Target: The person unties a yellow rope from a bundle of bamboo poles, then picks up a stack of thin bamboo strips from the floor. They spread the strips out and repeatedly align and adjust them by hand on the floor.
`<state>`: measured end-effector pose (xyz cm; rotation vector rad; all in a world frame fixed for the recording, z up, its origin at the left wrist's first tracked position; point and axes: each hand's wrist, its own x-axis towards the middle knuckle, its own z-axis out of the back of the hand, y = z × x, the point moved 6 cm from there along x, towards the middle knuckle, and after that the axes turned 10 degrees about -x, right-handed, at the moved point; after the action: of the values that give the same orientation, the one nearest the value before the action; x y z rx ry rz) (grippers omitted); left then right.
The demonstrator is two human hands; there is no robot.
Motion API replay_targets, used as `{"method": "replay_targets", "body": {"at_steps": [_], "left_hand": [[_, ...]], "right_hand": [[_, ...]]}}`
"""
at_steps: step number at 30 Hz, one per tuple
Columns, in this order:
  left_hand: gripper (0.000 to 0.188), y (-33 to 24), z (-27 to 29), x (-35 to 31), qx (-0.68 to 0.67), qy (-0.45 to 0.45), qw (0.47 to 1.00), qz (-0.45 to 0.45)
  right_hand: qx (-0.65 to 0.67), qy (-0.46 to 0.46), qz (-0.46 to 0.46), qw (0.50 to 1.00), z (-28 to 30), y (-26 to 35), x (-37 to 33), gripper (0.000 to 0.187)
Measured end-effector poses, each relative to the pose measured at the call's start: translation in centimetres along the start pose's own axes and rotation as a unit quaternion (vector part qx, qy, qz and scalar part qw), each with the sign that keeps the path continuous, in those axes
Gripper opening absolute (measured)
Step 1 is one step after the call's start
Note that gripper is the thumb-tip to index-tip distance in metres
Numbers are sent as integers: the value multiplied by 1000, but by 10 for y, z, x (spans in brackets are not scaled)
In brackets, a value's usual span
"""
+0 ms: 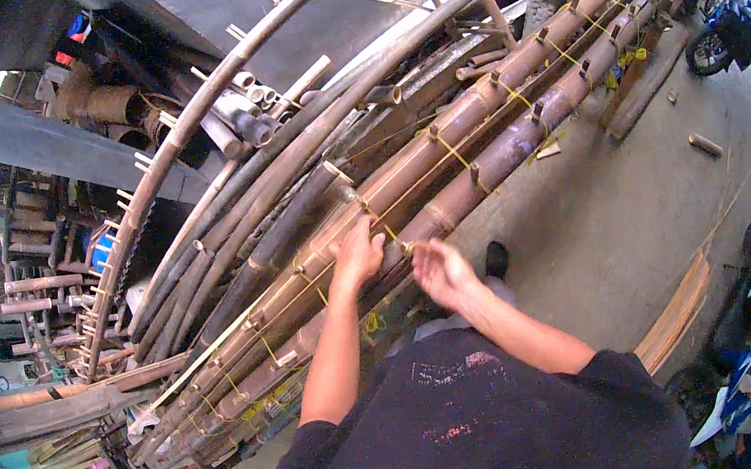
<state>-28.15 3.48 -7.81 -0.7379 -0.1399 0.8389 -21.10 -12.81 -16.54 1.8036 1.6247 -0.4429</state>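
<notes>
A long bamboo frame [443, 166] of thick poles lies slantwise over the concrete floor [624, 207], lashed at intervals with yellow cord so the poles stay parallel. Near its lower middle, the left hand [357, 259] presses flat on a pole, fingers curled over it, steadying it. Just beside, the right hand [439, 269] pinches the yellow cord [392, 234] taut, fingers narrow around the strand.

Grey concrete floor [625, 216] — parked motorbike [725, 37] at right, bamboo stacks [34, 285] at left.
</notes>
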Motion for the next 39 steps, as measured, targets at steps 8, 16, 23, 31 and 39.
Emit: {"method": "replay_targets", "body": {"at_steps": [8,16,23,31,39], "left_hand": [[27,28,-23,-3,22,-212,977,-21],[34,22,-4,13,-91,-24,995,-13],[38,48,8,9,-66,-25,992,107],[31,5,18,22,-207,-98,973,-36],[34,80,43,132,-7,-205,979,2]], "right_hand": [[-522,244,601,553,-228,36,-92,21],[-891,183,301,285,-296,34,26,51],[-658,260,194,680,-248,81,7,51],[-781,269,260,500,-75,13,-45,46],[-622,110,204,748,-42,18,-46,38]]}}
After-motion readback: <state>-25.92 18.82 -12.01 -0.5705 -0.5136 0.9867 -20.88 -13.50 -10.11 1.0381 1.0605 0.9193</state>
